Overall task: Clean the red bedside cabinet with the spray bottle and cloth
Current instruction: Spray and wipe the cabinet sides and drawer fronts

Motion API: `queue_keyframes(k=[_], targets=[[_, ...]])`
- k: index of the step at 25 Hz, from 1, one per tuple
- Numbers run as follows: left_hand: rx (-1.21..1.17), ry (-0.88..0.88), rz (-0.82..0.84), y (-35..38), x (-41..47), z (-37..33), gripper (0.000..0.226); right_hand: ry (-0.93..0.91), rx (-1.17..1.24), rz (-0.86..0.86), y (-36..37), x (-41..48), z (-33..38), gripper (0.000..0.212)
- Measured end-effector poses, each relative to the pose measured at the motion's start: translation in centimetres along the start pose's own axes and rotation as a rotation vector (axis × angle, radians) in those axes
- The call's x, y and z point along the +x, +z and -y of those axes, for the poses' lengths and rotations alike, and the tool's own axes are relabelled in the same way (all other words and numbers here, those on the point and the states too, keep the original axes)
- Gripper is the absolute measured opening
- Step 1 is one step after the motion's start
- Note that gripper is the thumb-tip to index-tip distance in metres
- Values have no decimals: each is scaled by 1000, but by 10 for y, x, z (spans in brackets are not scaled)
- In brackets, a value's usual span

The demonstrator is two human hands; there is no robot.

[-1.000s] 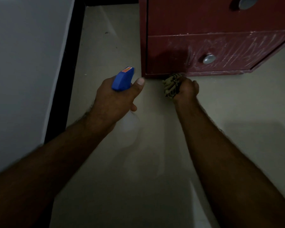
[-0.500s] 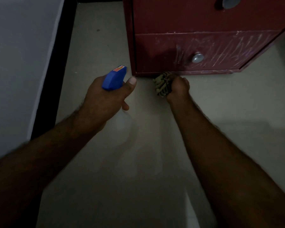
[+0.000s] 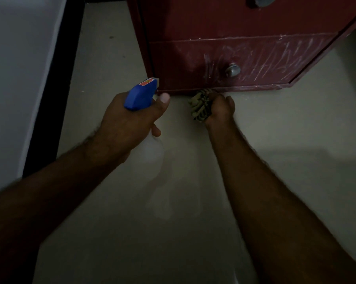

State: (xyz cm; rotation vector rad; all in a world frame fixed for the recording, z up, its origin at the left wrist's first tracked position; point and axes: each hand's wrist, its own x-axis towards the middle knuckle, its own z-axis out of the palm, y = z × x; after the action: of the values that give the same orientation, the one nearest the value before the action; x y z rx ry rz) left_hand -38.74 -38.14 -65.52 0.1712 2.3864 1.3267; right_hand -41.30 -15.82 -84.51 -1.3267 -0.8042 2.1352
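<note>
Dim light, view angled down. Far left is a pale wall (image 3: pixel 13 78) with a black skirting strip (image 3: pixel 56 89) along its foot. Next to that, light-coloured floor (image 3: pixel 103 58) runs up past the cabinet's left side.

Left of centre is the left hand (image 3: pixel 127 124). Its fingers are curled round the neck of the spray bottle (image 3: pixel 141 95), and the thumb lies along the right side of the blue trigger head, nail up. The underside is hidden, so I cannot tell whether a finger is on the trigger. The nozzle end, with a small red label on top, points at the bottom left corner of the red bedside cabinet (image 3: pixel 214 21). It is close to that corner, but contact is unclear. The bottle's pale translucent body hangs below the hand, blurred.

The cabinet fills the upper centre and right and stands on the floor. The lower drawer (image 3: pixel 265 62) front carries white streaks (image 3: pixel 285 58), thickest to the right of its round metal knob (image 3: pixel 232 70). An upper knob (image 3: pixel 263 0) is cut off by the top edge.

Right of centre is the right hand (image 3: pixel 220 109), clenched in a fist around a bunched tan cloth (image 3: pixel 200 105) with dark stripes. The cloth sticks out of the fist's left side, and its top meets the cabinet's bottom edge, below the knob and a little to its left. The hand is low by the floor, but I cannot tell whether it touches. The two hands are apart, with bare floor between them.
</note>
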Motion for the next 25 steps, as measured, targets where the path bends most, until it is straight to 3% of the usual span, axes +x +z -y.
queue_keyframes(k=[4,8,11,16,18,22,24,25], targets=[[14,2,10,10,-2,-12,37,20,274,-23,-14,19,15,82],[-9,8,27,21,-4,-16,37,11,32,33,-8,50,-13,124],[-21,7,37,30,-3,-23,44,18,37,-26,-20,52,7,100],[-56,37,51,38,-2,-26,40,22,104,-2,-31,59,19,94],[-55,50,68,41,-1,-29,33,10,38,-27,-26,64,12,106],[-72,81,90,45,2,-37,18,76,218,-50,-56,133,3,134],[-82,97,103,48,3,-39,19,47,219,-8,-57,129,10,139],[-86,98,104,50,3,-40,21,34,160,-1,-52,113,14,125]])
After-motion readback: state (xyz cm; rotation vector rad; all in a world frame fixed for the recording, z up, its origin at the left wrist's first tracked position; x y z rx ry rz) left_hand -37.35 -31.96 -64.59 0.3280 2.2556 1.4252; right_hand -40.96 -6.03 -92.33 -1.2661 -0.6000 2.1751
